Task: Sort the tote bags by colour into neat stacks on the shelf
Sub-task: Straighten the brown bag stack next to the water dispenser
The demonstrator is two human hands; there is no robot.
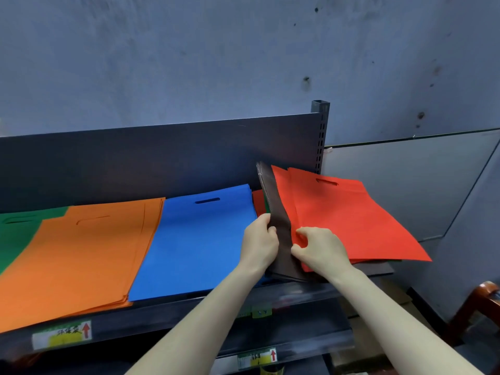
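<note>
- A head-height view down onto a dark metal shelf (pixel 162 311) with a tall back panel (pixel 135 163), set against a blue-grey wall (pixel 216 50).
- Tote bags lie flat in colour stacks along the shelf. From far left they run: a green stack (pixel 16 234), partly covered by an orange stack (pixel 81 255), then a blue stack (pixel 194 239) just beside it.
- At the right end of the shelf is an unsorted pile. A sheaf of brown bags (pixel 280 209) stands tilted up on edge, between the blue stack and a fan of red bags (pixel 349 220).
- The red bags lie flat and splayed, and their right corner overhangs the shelf end.
- The left hand (pixel 261 240) grasps the brown bags at their near edge, fingers curled round them, holding them upright.
- The right hand (pixel 320 249) has its fingers curled at the inner edge of the red bags, just beside the brown ones. It seems to pinch the red fabric — the exact hold is hard to see.
- Both bare forearms reach in from the bottom of the view.
- Price labels (pixel 62 336) with red arrows sit on the shelf's front rail.
- Part of a wooden chair (pixel 476 307) shows at lower right.
</note>
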